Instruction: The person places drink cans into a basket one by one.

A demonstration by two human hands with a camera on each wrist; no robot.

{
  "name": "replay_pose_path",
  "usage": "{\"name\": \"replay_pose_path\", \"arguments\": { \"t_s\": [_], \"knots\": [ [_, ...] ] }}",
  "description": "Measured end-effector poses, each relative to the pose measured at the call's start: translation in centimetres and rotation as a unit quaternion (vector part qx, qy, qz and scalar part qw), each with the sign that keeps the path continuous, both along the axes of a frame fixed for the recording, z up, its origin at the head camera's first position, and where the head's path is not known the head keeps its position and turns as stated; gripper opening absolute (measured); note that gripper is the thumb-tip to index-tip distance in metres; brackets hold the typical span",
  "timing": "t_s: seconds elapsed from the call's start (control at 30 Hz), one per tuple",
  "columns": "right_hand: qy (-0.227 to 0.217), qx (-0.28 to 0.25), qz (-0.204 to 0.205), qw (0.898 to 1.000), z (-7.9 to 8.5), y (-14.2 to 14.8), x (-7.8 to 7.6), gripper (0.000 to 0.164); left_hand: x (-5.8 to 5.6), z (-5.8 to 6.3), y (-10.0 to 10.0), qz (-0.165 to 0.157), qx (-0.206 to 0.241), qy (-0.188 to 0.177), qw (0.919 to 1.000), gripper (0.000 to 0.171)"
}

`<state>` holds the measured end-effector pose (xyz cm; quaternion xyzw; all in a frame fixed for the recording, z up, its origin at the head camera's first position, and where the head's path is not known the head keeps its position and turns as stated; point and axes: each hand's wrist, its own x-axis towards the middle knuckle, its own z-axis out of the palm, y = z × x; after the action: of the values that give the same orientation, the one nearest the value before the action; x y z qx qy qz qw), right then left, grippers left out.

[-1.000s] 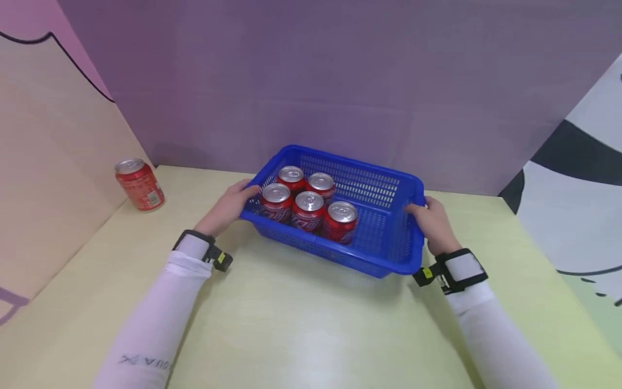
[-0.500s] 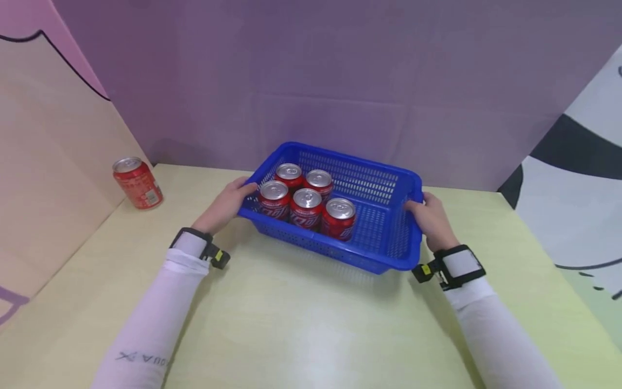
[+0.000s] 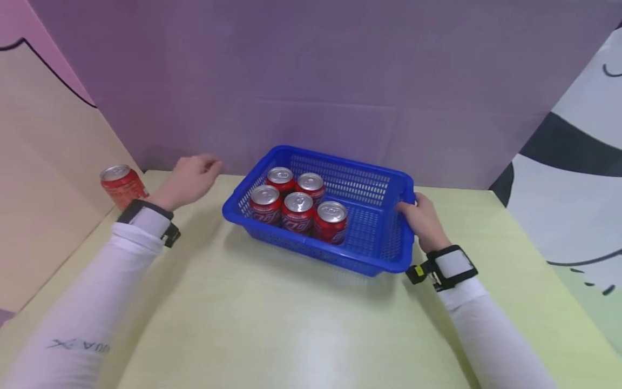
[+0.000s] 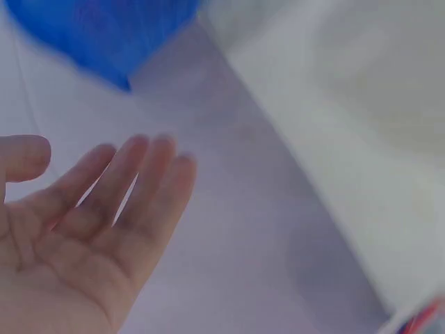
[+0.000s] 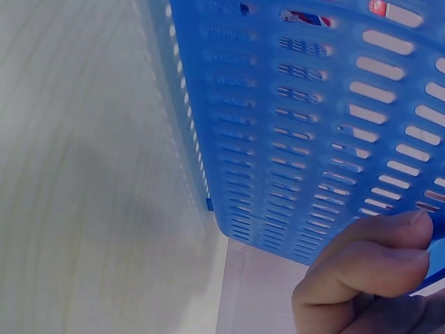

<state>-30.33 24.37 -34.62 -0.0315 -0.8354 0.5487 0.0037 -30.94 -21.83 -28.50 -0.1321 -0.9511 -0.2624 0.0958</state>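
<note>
A blue perforated plastic basket (image 3: 311, 246) is at the middle of the table, with several red soda cans (image 3: 298, 216) upright in its left part. My right hand (image 3: 425, 222) grips its right rim, fingers curled over the edge (image 5: 368, 268) in the right wrist view. Apart from the basket's left end, my left hand (image 3: 190, 179) is in the air with nothing in it. Its fingers are extended in the left wrist view, below the blurred basket corner (image 4: 118, 42). A single red soda can (image 3: 121, 186) is beside that wrist, its lower part hidden by the hand and wristband.
The pale wooden table (image 3: 291, 329) meets a purple back panel (image 3: 311, 81). A beige panel (image 3: 53, 178) stands along the left side, and a white panel with dark shapes (image 3: 573, 200) along the right.
My left hand has let go of the basket's left rim and moved left and away from it, towards the single can. My right hand stays on the right rim.
</note>
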Motion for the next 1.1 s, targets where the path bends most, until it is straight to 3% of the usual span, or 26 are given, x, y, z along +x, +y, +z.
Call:
{"name": "replay_pose_path", "arguments": {
  "t_s": [0.13,0.27,0.33,0.47,0.57,0.77,1.1],
  "knots": [
    [0.002,-0.003,0.000,1.000,-0.1,-0.1,-0.1,0.052,-0.3,1.7,-3.3,0.045,-0.061,0.069,0.9948,0.041],
    [-0.001,-0.009,0.002,1.000,-0.3,-0.3,-0.2,0.053,-0.8,2.0,-7.3,0.071,-0.102,0.092,0.9880,0.041],
    [-0.003,-0.013,0.003,1.000,-0.4,-0.3,-0.3,0.054,-0.9,1.9,-9.3,0.075,-0.115,0.067,0.9883,0.046],
    [-0.007,-0.019,0.000,1.000,-0.3,-0.3,-0.2,0.055,-0.6,1.6,-12.2,0.092,-0.135,-0.020,0.9865,0.068],
    [-0.007,-0.021,-0.003,1.000,-0.3,-0.2,-0.1,0.056,-0.6,1.1,-13.4,0.097,-0.146,-0.051,0.9832,0.079],
    [-0.008,-0.021,-0.008,1.000,-0.4,0.0,0.0,0.055,-1.1,0.2,-14.4,0.094,-0.149,-0.084,0.9807,0.091],
    [-0.003,-0.029,-0.008,1.000,-0.4,-0.1,0.1,0.055,-1.9,-0.1,-15.2,0.076,-0.143,-0.122,0.9792,0.093]
  ]
}}
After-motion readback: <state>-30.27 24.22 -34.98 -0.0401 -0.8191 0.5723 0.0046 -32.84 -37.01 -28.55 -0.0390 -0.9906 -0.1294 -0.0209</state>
